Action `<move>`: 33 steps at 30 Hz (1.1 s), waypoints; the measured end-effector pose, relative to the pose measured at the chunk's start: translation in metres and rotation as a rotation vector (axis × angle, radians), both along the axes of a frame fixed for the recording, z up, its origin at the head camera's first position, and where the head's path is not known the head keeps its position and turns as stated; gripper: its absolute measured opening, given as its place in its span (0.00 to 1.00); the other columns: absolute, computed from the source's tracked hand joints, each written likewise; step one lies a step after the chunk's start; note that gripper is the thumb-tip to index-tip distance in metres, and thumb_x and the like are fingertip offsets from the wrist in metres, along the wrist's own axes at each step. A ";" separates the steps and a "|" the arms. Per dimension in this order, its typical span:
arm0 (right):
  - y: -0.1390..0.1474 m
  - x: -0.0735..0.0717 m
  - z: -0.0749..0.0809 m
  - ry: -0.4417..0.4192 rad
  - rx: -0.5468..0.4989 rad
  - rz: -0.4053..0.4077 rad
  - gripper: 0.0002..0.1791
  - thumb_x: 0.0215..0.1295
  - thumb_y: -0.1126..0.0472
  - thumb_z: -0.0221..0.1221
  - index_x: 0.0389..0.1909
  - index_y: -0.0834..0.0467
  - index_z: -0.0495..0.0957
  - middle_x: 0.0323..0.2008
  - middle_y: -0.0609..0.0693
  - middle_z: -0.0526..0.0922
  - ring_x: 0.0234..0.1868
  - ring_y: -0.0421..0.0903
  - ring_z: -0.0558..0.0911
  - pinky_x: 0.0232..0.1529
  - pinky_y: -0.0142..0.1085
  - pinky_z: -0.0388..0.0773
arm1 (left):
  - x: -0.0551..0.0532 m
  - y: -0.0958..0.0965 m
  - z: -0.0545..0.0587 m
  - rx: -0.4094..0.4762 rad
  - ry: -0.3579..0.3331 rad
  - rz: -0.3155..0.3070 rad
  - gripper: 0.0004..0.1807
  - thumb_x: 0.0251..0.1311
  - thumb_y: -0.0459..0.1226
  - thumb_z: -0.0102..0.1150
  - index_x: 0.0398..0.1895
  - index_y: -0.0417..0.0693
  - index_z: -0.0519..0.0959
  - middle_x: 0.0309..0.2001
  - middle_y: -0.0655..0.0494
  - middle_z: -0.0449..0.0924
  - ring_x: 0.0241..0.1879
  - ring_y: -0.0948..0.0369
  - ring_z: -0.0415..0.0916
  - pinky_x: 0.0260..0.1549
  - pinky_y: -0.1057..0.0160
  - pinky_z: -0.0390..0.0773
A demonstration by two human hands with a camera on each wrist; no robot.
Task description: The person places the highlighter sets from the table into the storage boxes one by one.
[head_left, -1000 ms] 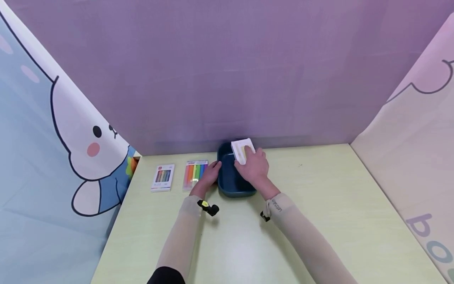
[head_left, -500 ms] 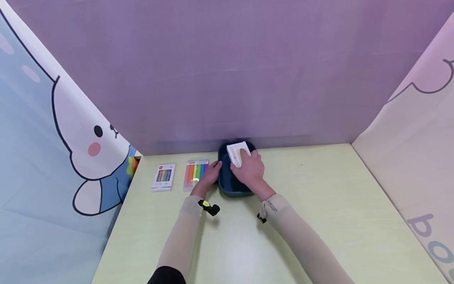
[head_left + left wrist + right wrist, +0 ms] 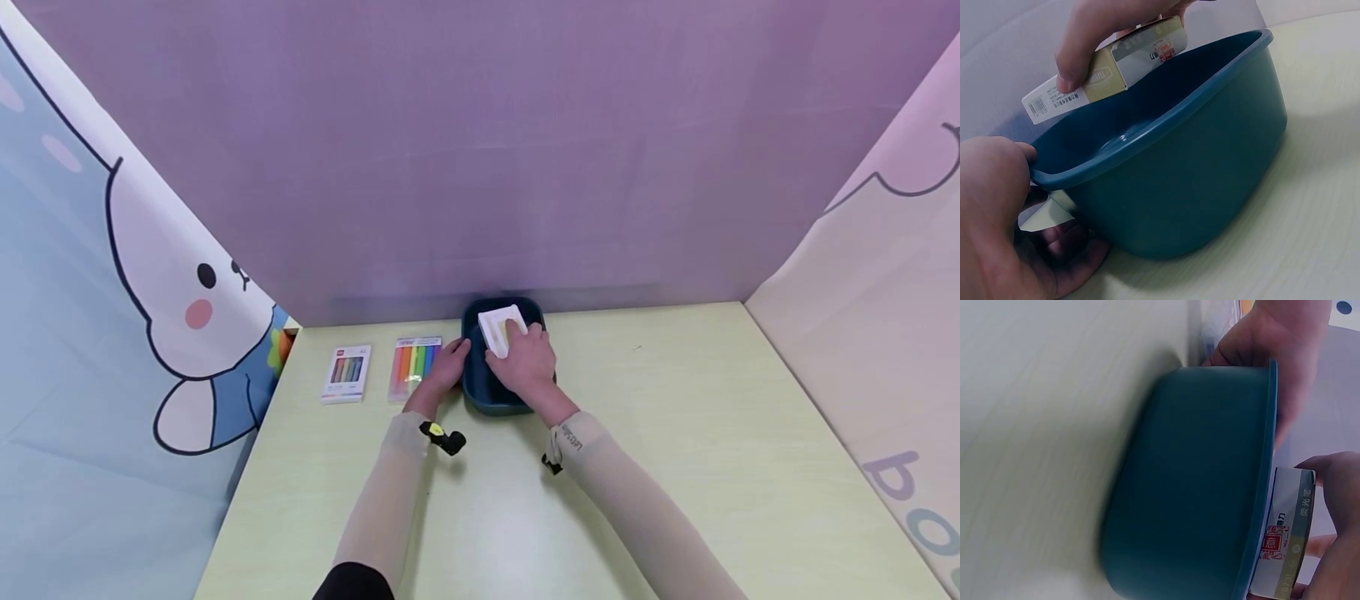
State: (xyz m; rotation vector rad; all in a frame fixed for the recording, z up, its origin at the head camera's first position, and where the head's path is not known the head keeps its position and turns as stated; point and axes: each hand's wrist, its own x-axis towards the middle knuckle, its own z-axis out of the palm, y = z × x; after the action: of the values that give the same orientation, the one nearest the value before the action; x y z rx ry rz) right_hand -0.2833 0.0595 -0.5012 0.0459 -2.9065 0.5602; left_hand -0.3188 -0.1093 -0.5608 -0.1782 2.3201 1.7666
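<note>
A dark teal plastic bin (image 3: 491, 393) stands on the table near the back wall. My left hand (image 3: 447, 367) grips its left side, thumb at the rim and fingers against the outer wall in the left wrist view (image 3: 997, 212). With my right hand (image 3: 527, 363) I hold a white cardboard box (image 3: 492, 328), printed as highlighters, by its edges. In the left wrist view the box (image 3: 1107, 72) is tilted over the bin's opening. The right wrist view has the box (image 3: 1282, 534) right beside the rim. Most of the bin's floor is hidden there.
Left of the bin lies a clear pack of coloured pens (image 3: 411, 367), partly behind my left hand. Further left is a white box with a picture of coloured sticks (image 3: 345, 374). A purple cloth wall (image 3: 480, 167) rises behind the pale table (image 3: 712, 433).
My right hand has carried the white box left and slightly toward me, lower over the bin. The left hand has stayed at the bin's left side.
</note>
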 end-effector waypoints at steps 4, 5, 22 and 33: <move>0.000 -0.001 -0.002 0.001 -0.004 0.002 0.40 0.56 0.34 0.60 0.67 0.51 0.67 0.51 0.65 0.68 0.45 0.59 0.72 0.35 0.51 0.77 | -0.001 0.000 0.000 -0.002 0.004 0.001 0.31 0.73 0.53 0.42 0.72 0.47 0.63 0.67 0.44 0.65 0.64 0.49 0.63 0.61 0.49 0.64; 0.000 -0.001 -0.003 0.003 -0.008 -0.001 0.42 0.57 0.33 0.59 0.68 0.51 0.66 0.53 0.65 0.68 0.46 0.59 0.72 0.36 0.51 0.77 | -0.001 0.001 0.000 -0.004 0.007 0.000 0.31 0.73 0.53 0.42 0.72 0.46 0.63 0.68 0.43 0.65 0.64 0.49 0.63 0.62 0.49 0.64; 0.018 -0.006 -0.016 0.013 -0.009 0.027 0.35 0.61 0.43 0.58 0.65 0.58 0.68 0.59 0.63 0.68 0.56 0.62 0.69 0.50 0.52 0.72 | 0.000 0.000 0.003 -0.043 -0.008 0.004 0.32 0.73 0.54 0.41 0.72 0.46 0.62 0.69 0.43 0.63 0.67 0.47 0.59 0.65 0.48 0.58; 0.030 -0.006 -0.024 0.069 -0.091 0.011 0.33 0.62 0.45 0.59 0.63 0.59 0.70 0.57 0.63 0.69 0.55 0.62 0.69 0.53 0.53 0.69 | 0.003 0.002 0.005 -0.034 -0.003 0.007 0.32 0.73 0.53 0.41 0.72 0.45 0.62 0.69 0.43 0.63 0.67 0.47 0.59 0.65 0.48 0.58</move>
State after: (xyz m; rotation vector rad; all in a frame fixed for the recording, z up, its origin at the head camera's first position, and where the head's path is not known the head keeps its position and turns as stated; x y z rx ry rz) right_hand -0.2894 0.0899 -0.5248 0.0680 -2.8124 0.6786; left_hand -0.3160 -0.1076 -0.5553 -0.1940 2.3518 1.7291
